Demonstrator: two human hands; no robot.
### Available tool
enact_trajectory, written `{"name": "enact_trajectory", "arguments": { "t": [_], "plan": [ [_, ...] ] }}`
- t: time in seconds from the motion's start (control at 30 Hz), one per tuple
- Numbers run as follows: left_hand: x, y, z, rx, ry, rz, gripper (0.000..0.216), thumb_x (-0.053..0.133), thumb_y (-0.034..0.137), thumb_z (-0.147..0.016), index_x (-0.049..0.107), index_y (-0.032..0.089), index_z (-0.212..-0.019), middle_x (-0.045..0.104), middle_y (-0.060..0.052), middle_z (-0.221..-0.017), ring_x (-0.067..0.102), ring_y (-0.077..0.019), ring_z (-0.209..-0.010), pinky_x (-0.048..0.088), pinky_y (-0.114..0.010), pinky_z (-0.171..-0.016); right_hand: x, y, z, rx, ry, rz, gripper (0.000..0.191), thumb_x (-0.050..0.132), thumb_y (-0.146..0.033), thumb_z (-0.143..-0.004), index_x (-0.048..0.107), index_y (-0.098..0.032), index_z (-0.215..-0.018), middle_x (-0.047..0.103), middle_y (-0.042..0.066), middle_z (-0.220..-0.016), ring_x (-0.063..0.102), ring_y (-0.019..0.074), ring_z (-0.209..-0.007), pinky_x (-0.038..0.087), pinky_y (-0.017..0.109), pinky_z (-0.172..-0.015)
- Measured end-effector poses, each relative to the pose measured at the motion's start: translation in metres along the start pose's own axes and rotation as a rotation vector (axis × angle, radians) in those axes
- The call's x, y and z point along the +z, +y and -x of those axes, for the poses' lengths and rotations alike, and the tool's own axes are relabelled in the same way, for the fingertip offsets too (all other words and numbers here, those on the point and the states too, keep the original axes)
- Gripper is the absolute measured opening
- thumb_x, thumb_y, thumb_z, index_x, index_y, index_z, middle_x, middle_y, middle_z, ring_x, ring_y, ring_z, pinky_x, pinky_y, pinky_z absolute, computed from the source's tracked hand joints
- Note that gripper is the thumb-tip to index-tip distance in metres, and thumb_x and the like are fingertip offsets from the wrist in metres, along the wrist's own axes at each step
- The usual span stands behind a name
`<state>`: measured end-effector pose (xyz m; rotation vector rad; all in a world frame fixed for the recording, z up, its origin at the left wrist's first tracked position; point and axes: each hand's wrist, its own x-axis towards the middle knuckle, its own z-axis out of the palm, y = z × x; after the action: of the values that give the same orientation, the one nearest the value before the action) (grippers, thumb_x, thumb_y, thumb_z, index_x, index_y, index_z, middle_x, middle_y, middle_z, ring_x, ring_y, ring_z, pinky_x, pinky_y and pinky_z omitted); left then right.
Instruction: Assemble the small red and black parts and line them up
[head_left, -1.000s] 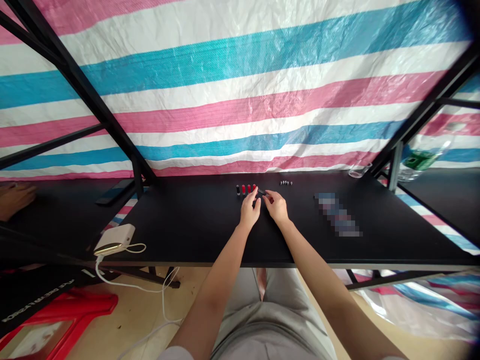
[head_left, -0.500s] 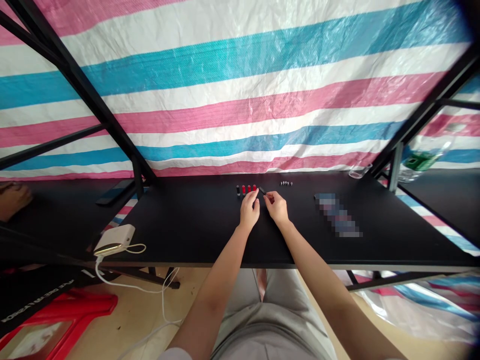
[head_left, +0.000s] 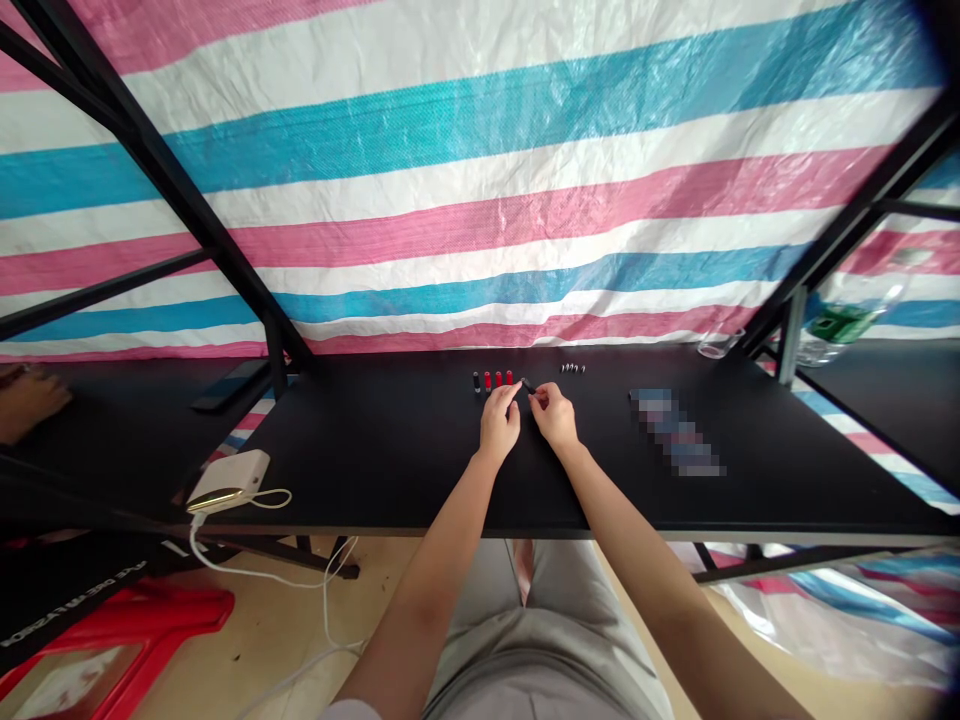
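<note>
My left hand (head_left: 499,424) and my right hand (head_left: 554,415) meet over the far middle of the black table (head_left: 390,450). Both are pinched, fingertips together, on a small black cylindrical part (head_left: 526,385) held between them. Just beyond my left hand stands a short row of small red and black cylinders (head_left: 493,380). A little row of tiny silver pieces (head_left: 572,367) lies further right, near the back edge.
A white power bank (head_left: 229,480) with a cable sits at the table's front left corner. A blurred flat object (head_left: 677,430) lies to the right. A phone (head_left: 229,384) rests on the neighbouring table, where another person's hand (head_left: 26,400) shows. A red stool (head_left: 135,620) stands below.
My hands have barely shifted; the fingertips have closed slightly nearer together on the small black part. The other person's hand at far left moved a little.
</note>
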<state>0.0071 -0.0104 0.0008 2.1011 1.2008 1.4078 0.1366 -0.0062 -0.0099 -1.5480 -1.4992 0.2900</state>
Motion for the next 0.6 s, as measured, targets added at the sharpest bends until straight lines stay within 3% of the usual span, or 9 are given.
{"name": "enact_trajectory", "arguments": {
  "t": [0.13,0.23,0.37,0.6],
  "plan": [
    [0.001,0.001,-0.001,-0.003,0.007,0.025,0.04,0.039,0.012,-0.082,0.053,0.025,-0.118,0.056,-0.007,-0.111,0.052,-0.018,-0.107,0.048,-0.033,-0.087,0.0,0.001,-0.004,-0.001,-0.01,0.09,0.014,0.049,-0.029,-0.076,0.054,-0.019,-0.084,0.062,0.004,-0.077,0.057,0.0167,-0.071,0.042,0.028,-0.066],
    [0.001,0.0,-0.003,-0.059,0.094,0.069,0.039,0.039,0.013,-0.082,0.053,0.024,-0.116,0.056,-0.008,-0.112,0.054,-0.0185,-0.105,0.048,-0.034,-0.086,0.002,0.001,-0.012,0.024,-0.001,0.09,0.012,0.052,-0.029,-0.073,0.056,-0.019,-0.079,0.061,0.004,-0.078,0.057,0.0173,-0.075,0.042,0.029,-0.068],
    [-0.001,-0.002,-0.004,-0.164,0.203,0.113,0.034,0.041,0.011,-0.08,0.057,0.022,-0.108,0.058,-0.008,-0.108,0.056,-0.0188,-0.102,0.049,-0.034,-0.083,0.005,-0.002,-0.025,0.149,-0.086,0.074,0.011,0.055,-0.026,-0.072,0.058,-0.02,-0.08,0.062,0.0,-0.073,0.057,0.0154,-0.07,0.041,0.029,-0.069],
    [-0.003,-0.002,-0.005,-0.281,0.237,0.164,0.03,0.044,0.009,-0.077,0.059,0.02,-0.1,0.059,-0.007,-0.103,0.058,-0.0165,-0.092,0.049,-0.031,-0.08,0.016,-0.008,-0.041,0.216,-0.154,0.173,0.008,0.06,-0.027,-0.07,0.061,-0.021,-0.076,0.066,0.002,-0.077,0.06,0.0182,-0.078,0.039,0.034,-0.075]
  ]
}}
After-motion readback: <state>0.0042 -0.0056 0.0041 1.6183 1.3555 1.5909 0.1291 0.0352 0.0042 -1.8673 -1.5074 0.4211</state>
